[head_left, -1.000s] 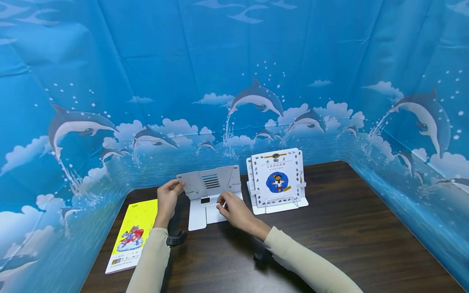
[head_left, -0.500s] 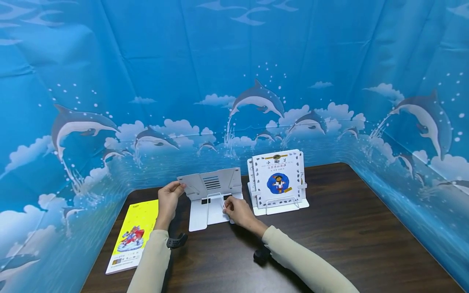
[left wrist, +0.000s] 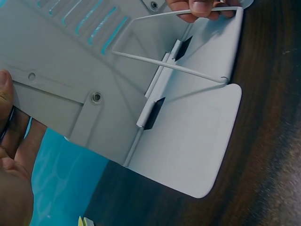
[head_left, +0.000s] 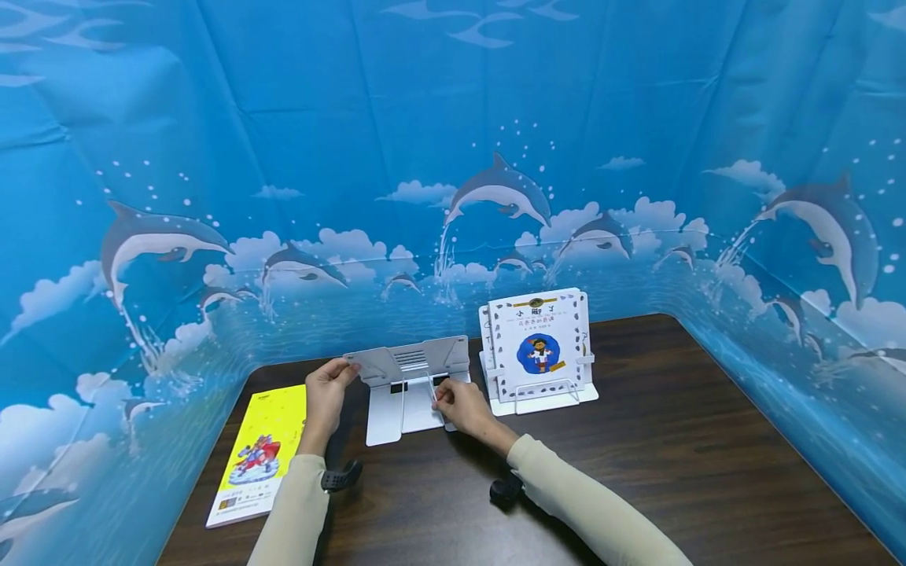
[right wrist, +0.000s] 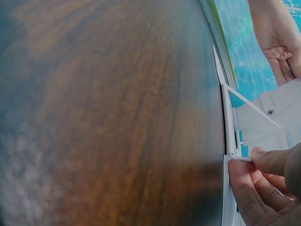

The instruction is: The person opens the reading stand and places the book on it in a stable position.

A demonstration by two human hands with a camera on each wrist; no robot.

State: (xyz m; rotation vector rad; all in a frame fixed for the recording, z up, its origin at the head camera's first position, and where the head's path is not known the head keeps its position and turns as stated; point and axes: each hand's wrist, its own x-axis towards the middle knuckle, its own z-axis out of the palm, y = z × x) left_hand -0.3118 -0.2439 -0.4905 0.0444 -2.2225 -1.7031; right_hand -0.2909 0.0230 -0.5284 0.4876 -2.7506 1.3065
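Observation:
A white metal book stand [head_left: 382, 417] sits on the table with its slotted back panel [head_left: 375, 363] raised at an angle from the base. My left hand [head_left: 329, 401] holds the panel's left edge, thumb on the near face. With thumb and fingers, my right hand [head_left: 467, 409] pinches the right side of the stand's wire bracket [left wrist: 174, 67]. That bracket stands up from the base; in the left wrist view its far end reaches close to the panel slots. Part of the base's right side is hidden behind the right hand.
To the right, a second white stand [head_left: 587, 390] bears a white picture book [head_left: 510, 338] behind its wire bracket. A yellow book [head_left: 272, 413] lies flat at the left. A blue dolphin-printed curtain [head_left: 396, 196] rises behind the dark wooden table [head_left: 672, 424].
My right hand has raised the wire bracket from lying on the base to standing up, shifting slightly right. The panel's upper edge has dropped, my left hand still holding it.

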